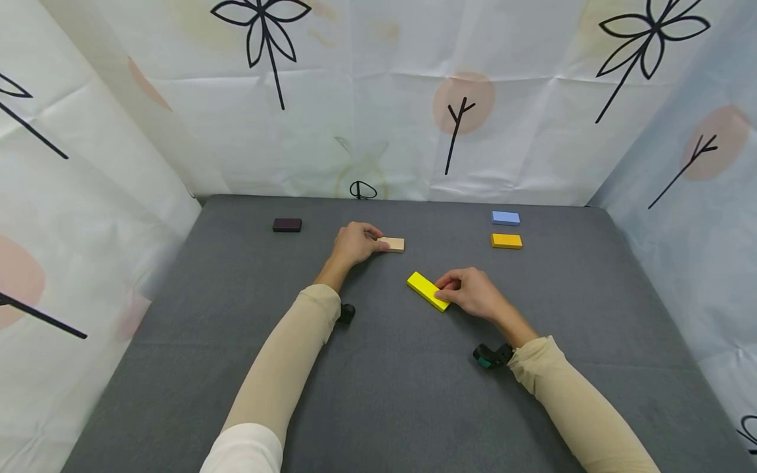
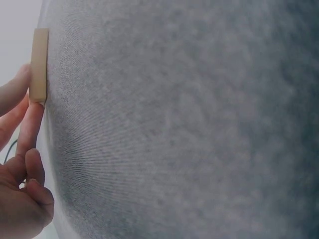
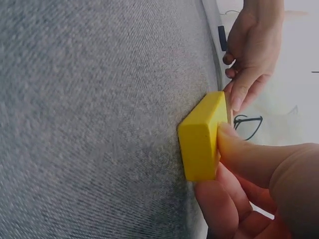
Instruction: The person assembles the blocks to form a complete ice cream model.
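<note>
My left hand [image 1: 355, 243] pinches the left end of a plain wooden block [image 1: 395, 245] lying flat near the table's middle. In the left wrist view the thumb is on the side of that wooden block [image 2: 40, 64] and a fingertip meets its end. Closer to me, my right hand [image 1: 473, 292] holds a bright yellow block [image 1: 427, 291] between thumb and fingers. The yellow block lies at a slant, its far end toward the wooden block. From the right wrist, the thumb presses the upper face of the yellow block [image 3: 199, 144], low at the cloth, with fingers curled beside it.
A dark block [image 1: 287, 225] lies at the back left of the grey cloth-covered table [image 1: 390, 394]. At the back right are a blue block [image 1: 505, 218] and, just in front of it, an orange-yellow block [image 1: 506, 241]. Patterned white curtains [image 1: 378, 105] hang behind and at both sides.
</note>
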`<state>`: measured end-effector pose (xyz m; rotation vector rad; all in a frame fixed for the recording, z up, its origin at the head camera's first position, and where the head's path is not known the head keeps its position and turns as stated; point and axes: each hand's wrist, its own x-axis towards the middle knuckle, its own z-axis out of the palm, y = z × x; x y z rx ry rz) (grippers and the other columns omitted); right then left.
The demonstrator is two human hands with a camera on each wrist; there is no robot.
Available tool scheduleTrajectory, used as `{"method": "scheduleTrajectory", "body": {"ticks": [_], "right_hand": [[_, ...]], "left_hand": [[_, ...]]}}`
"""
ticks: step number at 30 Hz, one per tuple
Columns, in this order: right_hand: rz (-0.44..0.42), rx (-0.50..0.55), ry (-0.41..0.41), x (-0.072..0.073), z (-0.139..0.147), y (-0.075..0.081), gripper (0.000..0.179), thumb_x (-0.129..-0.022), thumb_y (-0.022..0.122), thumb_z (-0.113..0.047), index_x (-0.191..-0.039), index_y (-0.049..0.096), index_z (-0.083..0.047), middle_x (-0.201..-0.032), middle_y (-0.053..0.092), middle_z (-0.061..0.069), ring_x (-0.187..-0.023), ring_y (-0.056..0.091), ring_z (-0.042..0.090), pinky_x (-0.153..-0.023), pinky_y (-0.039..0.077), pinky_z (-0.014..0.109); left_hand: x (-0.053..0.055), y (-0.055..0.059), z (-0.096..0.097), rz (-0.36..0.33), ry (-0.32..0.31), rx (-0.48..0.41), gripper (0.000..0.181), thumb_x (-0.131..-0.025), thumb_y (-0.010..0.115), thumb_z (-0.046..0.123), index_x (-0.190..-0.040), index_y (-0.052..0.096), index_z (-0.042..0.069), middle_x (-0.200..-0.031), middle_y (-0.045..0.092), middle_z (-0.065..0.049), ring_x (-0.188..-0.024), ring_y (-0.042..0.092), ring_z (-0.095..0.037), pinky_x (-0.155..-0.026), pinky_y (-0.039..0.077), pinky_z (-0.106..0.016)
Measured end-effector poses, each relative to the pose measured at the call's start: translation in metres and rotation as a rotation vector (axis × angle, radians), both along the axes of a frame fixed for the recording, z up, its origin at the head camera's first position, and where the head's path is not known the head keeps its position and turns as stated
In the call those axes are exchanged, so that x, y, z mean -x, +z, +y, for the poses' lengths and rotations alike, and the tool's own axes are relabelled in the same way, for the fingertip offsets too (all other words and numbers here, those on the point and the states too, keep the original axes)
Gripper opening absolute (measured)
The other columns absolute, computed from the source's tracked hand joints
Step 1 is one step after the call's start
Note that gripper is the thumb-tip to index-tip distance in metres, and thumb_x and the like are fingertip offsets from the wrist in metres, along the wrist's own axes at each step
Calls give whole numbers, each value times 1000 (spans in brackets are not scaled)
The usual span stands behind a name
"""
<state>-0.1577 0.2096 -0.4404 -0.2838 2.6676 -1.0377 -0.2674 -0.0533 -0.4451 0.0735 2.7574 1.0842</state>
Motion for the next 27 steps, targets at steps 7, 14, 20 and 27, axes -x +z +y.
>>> {"method": "scheduleTrajectory", "body": {"ticks": [7, 14, 20, 27], "right_hand": [[-28, 12, 8, -5, -2, 1, 27, -95, 73, -18, -116, 75, -2, -93, 73, 8, -76, 56, 14, -64, 45, 25], [-72, 41, -26, -9, -12, 1, 37, -93, 75, -19, -124, 71, 1, -84, 74, 7, -66, 63, 12, -58, 48, 25], [-59, 35, -80, -12, -24, 1, 42, -91, 78, -22, -125, 70, 1, -75, 74, 4, -62, 66, 13, -55, 46, 26], [-49, 19, -139, -15, -37, 2, 48, -89, 79, -24, -129, 68, 1, -73, 74, 3, -58, 66, 11, -53, 45, 26]], "left_hand": [[-1, 0, 1, -20, -18, -38, 28, -90, 80, 37, -113, 78, 21, -105, 77, -4, -112, 60, -29, -92, 53, -44], [-1, -1, 4, -19, -30, -59, 26, -93, 76, 34, -116, 77, 21, -113, 76, -7, -116, 61, -30, -95, 54, -45], [0, -3, 10, -26, -25, -81, 26, -93, 76, 33, -116, 77, 21, -112, 76, -6, -118, 60, -30, -97, 53, -45], [1, -2, 20, -31, -27, -67, 26, -93, 76, 34, -116, 77, 21, -111, 76, -5, -113, 63, -28, -96, 54, -44]]}}
